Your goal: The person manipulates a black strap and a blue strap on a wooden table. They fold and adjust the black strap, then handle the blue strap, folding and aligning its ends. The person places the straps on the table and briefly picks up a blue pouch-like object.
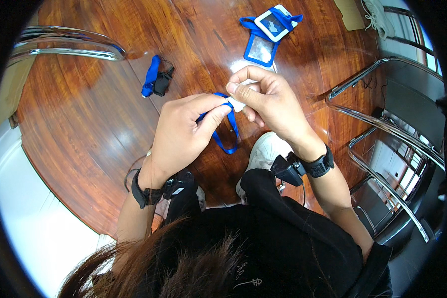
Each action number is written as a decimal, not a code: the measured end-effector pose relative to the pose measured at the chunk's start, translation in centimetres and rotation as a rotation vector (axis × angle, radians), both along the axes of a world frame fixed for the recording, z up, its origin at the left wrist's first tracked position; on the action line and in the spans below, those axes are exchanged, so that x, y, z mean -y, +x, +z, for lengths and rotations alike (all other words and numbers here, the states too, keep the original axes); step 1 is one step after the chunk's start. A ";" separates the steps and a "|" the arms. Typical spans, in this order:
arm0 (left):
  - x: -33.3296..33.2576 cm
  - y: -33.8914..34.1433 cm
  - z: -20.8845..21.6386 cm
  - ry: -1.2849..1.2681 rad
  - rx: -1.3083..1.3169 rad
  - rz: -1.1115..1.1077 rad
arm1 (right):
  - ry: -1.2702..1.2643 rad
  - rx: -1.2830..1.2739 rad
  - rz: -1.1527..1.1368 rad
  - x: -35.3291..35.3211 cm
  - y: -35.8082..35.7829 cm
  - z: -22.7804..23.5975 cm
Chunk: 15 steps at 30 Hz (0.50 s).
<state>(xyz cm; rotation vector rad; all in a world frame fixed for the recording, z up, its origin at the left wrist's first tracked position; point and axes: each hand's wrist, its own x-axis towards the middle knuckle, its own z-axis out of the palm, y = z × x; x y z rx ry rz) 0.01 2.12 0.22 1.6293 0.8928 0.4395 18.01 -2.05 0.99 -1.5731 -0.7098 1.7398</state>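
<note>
My left hand (186, 126) pinches a blue lanyard (232, 144) between thumb and fingers. The strap's loop hangs below the fingertips, over the floor. Just right of it, my right hand (270, 102) is closed on a small white piece (236, 105) that meets the strap between the two hands. The fingers cover most of this piece, so its kind cannot be made out. Beyond my right hand lie two badge holders: a white-framed one (284, 34) with a blue strap across it, overlapping a blue-framed one (268, 63).
A rolled blue strap (151, 77) lies beside a small black bundle (162, 83) on the wooden floor (89, 124). Chrome chair legs (74, 52) reach in at the far left. Black chairs (407, 107) with metal frames line the right side. A white shoe (267, 151) shows below my hands.
</note>
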 end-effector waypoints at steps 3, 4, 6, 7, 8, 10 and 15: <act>0.3 0.1 -0.1 0.069 -0.011 0.030 | -0.051 -0.103 -0.027 0.0 -0.1 -0.2; 0.4 0.1 -0.1 0.068 -0.022 0.041 | -0.048 -0.107 -0.042 0.1 -0.2 -0.3; 0.4 0.1 -0.1 0.107 -0.046 0.068 | -0.020 -0.087 -0.048 0.2 -0.4 -0.4; 0.3 0.1 -0.1 0.125 -0.058 0.081 | 0.005 -0.062 -0.039 0.3 -0.4 -0.4; 0.2 0.0 -0.1 0.120 -0.065 0.093 | 0.030 -0.037 -0.029 0.3 -0.5 -0.4; 0.1 0.0 0.0 0.113 -0.078 0.117 | 0.054 0.014 -0.025 0.5 -0.6 -0.4; 0.2 0.1 0.0 0.130 -0.110 0.093 | 0.280 0.446 0.009 0.8 -1.8 -0.6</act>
